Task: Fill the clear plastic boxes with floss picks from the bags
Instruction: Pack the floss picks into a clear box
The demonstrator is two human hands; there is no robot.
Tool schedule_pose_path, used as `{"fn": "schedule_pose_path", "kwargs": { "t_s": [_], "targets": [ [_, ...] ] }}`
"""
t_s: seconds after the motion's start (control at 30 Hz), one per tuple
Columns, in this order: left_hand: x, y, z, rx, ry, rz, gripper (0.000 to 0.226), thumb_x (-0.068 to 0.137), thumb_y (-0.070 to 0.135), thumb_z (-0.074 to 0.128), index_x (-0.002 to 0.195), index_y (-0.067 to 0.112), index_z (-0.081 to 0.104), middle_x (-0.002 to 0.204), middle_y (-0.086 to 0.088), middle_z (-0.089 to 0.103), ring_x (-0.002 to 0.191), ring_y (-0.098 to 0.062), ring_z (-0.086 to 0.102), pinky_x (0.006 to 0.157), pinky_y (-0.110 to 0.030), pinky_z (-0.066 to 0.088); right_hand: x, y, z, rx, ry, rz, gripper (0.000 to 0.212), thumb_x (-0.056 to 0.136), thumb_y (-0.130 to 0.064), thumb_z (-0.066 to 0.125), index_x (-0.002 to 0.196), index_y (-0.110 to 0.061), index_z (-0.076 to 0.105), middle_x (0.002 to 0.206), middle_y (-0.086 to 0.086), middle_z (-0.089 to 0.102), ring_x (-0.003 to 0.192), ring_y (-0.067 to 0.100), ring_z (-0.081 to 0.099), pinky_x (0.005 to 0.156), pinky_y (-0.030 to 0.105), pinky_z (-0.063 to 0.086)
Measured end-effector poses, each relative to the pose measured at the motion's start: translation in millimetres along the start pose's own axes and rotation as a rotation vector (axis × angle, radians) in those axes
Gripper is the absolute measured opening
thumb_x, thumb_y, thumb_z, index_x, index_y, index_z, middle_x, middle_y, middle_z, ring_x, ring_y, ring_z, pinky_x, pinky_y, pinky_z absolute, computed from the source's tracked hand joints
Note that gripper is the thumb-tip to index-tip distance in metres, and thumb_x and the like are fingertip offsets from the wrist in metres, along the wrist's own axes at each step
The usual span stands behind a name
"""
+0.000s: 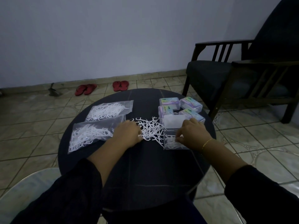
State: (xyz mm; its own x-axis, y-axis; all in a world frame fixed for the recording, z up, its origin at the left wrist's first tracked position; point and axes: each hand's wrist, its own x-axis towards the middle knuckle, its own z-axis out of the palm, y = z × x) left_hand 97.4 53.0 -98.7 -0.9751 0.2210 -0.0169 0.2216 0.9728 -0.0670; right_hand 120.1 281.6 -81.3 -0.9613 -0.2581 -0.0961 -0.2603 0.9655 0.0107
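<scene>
Right hand grip pinches picks over the open box, part-filled, at the surface right side. Left hand curls into the loose pile; whether its grip holds a pick is unclear. Two bags still full on the left. Closed boxes behind: contents hard to judge. Early stage, I'd say.

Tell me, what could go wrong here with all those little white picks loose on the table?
The loose pile of floss picks lies spread on the round table; a sweep of the left hand could scatter some off the table. The open box under the right hand sits near the table's edge and might get nudged off. The dim light makes stray picks easy to miss.
</scene>
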Motion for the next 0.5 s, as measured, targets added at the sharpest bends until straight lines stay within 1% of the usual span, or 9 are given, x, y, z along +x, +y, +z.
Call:
{"fn": "schedule_pose_path", "kwargs": {
  "t_s": [0.03, 0.1, 0.17, 0.3, 0.4, 0.5],
  "targets": [
    [0, 1, 0, -0.009, 0.007, -0.003, 0.027, 0.086, 0.042, 0.062, 0.070, 0.020, 0.062, 0.088, 0.005, 0.059, 0.100, -0.018, 0.052, 0.076, -0.032, 0.043, 0, 0, 0, -0.010, 0.014, 0.008, 0.030, 0.091, -0.048, 0.052, 0.115, -0.035, 0.063, 0.124, 0.002, 0.047, 0.121, 0.025, 0.036, 0.104, 0.042, 0.031],
    [0, 2, 1, -0.021, 0.018, -0.007, 0.021, 0.083, 0.042, 0.065, 0.082, 0.023, 0.071, 0.095, 0.006, 0.062, 0.101, -0.017, 0.053, 0.078, -0.032, 0.044, 1, 0, 1, -0.007, 0.027, 0.021, 0.032, 0.091, -0.049, 0.051, 0.115, -0.033, 0.064, 0.124, 0.003, 0.048, 0.122, 0.025, 0.036, 0.104, 0.042, 0.032],
    [0, 2, 1, -0.040, 0.007, -0.011, 0.022, 0.081, 0.044, 0.067, 0.094, 0.026, 0.072, 0.105, 0.005, 0.063, 0.106, -0.016, 0.053, 0.082, -0.033, 0.044, 0, -1, 1, 0.015, 0.041, 0.025, 0.032, 0.090, -0.050, 0.052, 0.114, -0.033, 0.064, 0.123, 0.002, 0.048, 0.122, 0.025, 0.036, 0.104, 0.042, 0.032],
    [-1, 3, -4, -0.012, -0.034, -0.038, 0.049, 0.081, 0.052, 0.064, 0.123, 0.028, 0.059, 0.128, 0.001, 0.054, 0.119, -0.020, 0.048, 0.093, -0.037, 0.041, -2, -5, -1, 0.104, 0.099, -0.009, 0.031, 0.090, -0.049, 0.051, 0.114, -0.033, 0.063, 0.120, 0.001, 0.050, 0.119, 0.022, 0.038, 0.103, 0.041, 0.033],
    [-1, 5, -9, 0.065, -0.068, -0.050, 0.054, 0.082, 0.056, 0.060, 0.128, 0.027, 0.056, 0.131, -0.001, 0.052, 0.122, -0.022, 0.046, 0.093, -0.039, 0.041, 1, -15, -4, 0.112, 0.171, -0.087, 0.031, 0.094, -0.046, 0.048, 0.118, -0.032, 0.061, 0.121, 0.000, 0.050, 0.118, 0.021, 0.038, 0.103, 0.039, 0.031],
    [0, 5, -12, 0.096, -0.088, -0.045, 0.055, 0.082, 0.057, 0.058, 0.126, 0.025, 0.057, 0.129, -0.003, 0.052, 0.120, -0.024, 0.046, 0.092, -0.038, 0.040, 9, -32, -6, 0.048, 0.218, -0.195, 0.031, 0.094, -0.039, 0.050, 0.123, -0.032, 0.058, 0.125, 0.000, 0.047, 0.121, 0.021, 0.036, 0.104, 0.039, 0.029]
  ]
}}
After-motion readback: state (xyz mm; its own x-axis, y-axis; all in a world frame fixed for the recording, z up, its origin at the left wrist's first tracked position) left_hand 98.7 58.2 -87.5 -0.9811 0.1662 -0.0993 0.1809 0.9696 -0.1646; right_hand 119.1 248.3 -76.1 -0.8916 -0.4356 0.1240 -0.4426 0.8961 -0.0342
